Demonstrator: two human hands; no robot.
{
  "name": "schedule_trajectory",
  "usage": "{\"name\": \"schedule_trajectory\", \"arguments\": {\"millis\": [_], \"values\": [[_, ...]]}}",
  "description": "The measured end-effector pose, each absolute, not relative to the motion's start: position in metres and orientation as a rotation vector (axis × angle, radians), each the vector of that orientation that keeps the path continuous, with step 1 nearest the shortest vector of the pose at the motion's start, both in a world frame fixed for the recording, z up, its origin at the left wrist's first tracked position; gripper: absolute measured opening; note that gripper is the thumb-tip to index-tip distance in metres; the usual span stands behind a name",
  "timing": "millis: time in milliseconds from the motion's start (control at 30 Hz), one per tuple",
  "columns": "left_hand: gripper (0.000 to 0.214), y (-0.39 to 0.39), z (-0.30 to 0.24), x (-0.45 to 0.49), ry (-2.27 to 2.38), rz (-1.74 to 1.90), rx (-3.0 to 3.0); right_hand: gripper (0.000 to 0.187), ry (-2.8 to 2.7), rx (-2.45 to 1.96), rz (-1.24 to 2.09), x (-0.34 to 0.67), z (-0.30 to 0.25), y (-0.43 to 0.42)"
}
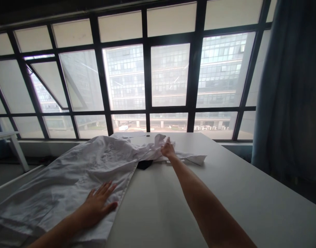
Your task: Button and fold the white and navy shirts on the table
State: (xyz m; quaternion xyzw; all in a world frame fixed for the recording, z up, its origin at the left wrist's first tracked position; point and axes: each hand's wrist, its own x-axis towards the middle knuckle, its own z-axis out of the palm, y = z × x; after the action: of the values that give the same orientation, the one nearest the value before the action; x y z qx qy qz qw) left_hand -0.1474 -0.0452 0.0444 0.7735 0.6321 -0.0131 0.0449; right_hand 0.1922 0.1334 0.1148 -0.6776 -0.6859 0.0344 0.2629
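Note:
A white garment (pixel 70 175) lies spread over the left part of a white table (pixel 237 193), hanging off its left edge. My left hand (pixel 98 203) rests flat on the cloth near its right hem, fingers stretched out and apart. My right hand (pixel 168 150) reaches far forward and is closed on a bunched, crumpled part of the garment at the far end, lifting it slightly. A small dark object (pixel 144 164) shows under the cloth beside that hand.
A wall of large dark-framed windows (pixel 147 86) stands behind the table, with buildings outside. A blue-grey curtain (pixel 289 96) hangs at the right. Part of another white table (pixel 8 137) shows at the far left.

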Motion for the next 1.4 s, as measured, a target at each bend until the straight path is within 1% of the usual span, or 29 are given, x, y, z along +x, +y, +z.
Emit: {"name": "schedule_trajectory", "arguments": {"millis": [67,100,167,233,267,333,400,433,533,633,700,833,967,1100,1167,1267,1333,1400], "values": [[0.068,-0.047,0.042,-0.146,1.948,-0.032,2.378,0.077,-1.754,-1.925,0.144,0.209,0.119,0.131],[0.068,-0.047,0.041,-0.145,1.949,-0.029,2.382,0.081,-1.753,-1.962,0.158,0.216,0.116,0.123],[0.068,-0.048,0.042,-0.145,1.942,-0.014,2.391,0.082,-1.823,-1.957,0.176,0.227,0.103,0.098],[0.068,-0.048,0.044,-0.144,1.939,-0.002,2.403,0.078,-1.941,-1.934,0.195,0.234,0.083,0.061],[0.068,-0.049,0.045,-0.143,1.949,0.001,2.412,0.073,-2.011,-1.92,0.191,0.236,0.072,0.04],[0.066,-0.053,0.047,-0.135,1.991,0.002,2.432,0.055,-2.145,-1.898,0.137,0.237,0.055,-0.002],[0.059,-0.062,0.051,-0.119,2.041,-0.026,2.465,0.036,-2.239,-1.888,0.022,0.236,0.044,-0.042],[0.055,-0.069,0.054,-0.11,2.062,-0.055,2.485,0.033,-2.265,-1.885,-0.04,0.235,0.041,-0.06],[0.049,-0.094,0.068,-0.081,2.099,-0.171,2.497,0.035,-2.358,-1.857,-0.165,0.236,0.04,-0.102],[0.045,-0.116,0.081,-0.064,2.096,-0.267,2.433,0.033,-2.423,-1.789,-0.128,0.243,0.041,-0.127],[0.039,-0.126,0.084,-0.063,2.104,-0.258,2.446,0.032,-2.371,-1.74,-0.069,0.25,0.041,-0.136],[0.035,-0.137,0.081,-0.077,2.19,-0.13,2.474,0.031,-2.259,-1.7,0.022,0.259,0.037,-0.138],[0.03,-0.135,0.08,-0.091,2.186,-0.033,2.42,0.029,-2.252,-1.668,0.033,0.261,0.034,-0.135],[0.03,-0.13,0.087,-0.097,2.169,0.087,2.363,0.027,-2.264,-1.649,0.056,0.263,0.033,-0.133],[0.033,-0.13,0.093,-0.096,2.205,0.218,2.336,0.027,-2.272,-1.637,0.064,0.263,0.033,-0.132],[0.036,-0.14,0.104,-0.086,2.228,0.553,2.369,0.028,-2.275,-1.627,0.072,0.263,0.034,-0.132],[0.036,-0.156,0.111,-0.071,2.012,0.773,2.45,0.029,-2.274,-1.637,0.09,0.262,0.035,-0.132],[0.038,-0.179,0.114,-0.051,1.579,0.835,2.506,0.031,-2.263,-1.647,0.098,0.261,0.035,-0.133]]}}
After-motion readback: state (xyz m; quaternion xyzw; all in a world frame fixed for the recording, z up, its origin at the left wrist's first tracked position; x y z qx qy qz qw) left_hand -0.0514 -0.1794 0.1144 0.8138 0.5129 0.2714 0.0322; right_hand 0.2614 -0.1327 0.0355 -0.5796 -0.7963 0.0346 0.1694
